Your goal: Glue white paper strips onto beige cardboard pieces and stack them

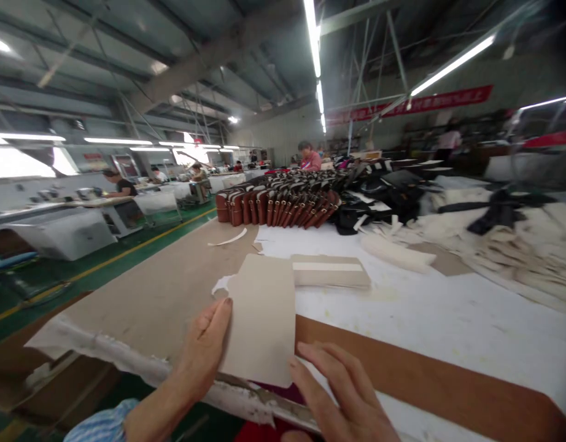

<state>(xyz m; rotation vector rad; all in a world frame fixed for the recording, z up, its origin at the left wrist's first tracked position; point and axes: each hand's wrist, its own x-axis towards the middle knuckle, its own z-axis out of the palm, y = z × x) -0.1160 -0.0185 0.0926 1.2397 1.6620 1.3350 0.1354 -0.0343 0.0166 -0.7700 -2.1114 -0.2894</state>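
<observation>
A stiff beige card piece (262, 316) stands up from the near edge of the worktable (449, 319). My left hand (204, 350) grips its left edge, thumb on the front face. My right hand (342, 393) lies just right of the card's lower corner, fingers stretched and slightly apart, touching or almost touching it. Behind the card lies a small stack of similar beige pieces (331, 273) with a white strip on top.
Rows of brown leather wallets (278, 205) stand further back, with black bags (393, 193) and piles of cream fabric (508, 245) at the right. A brown board (439, 380) lies near the front. Other people work at distant tables; a green aisle runs on the left.
</observation>
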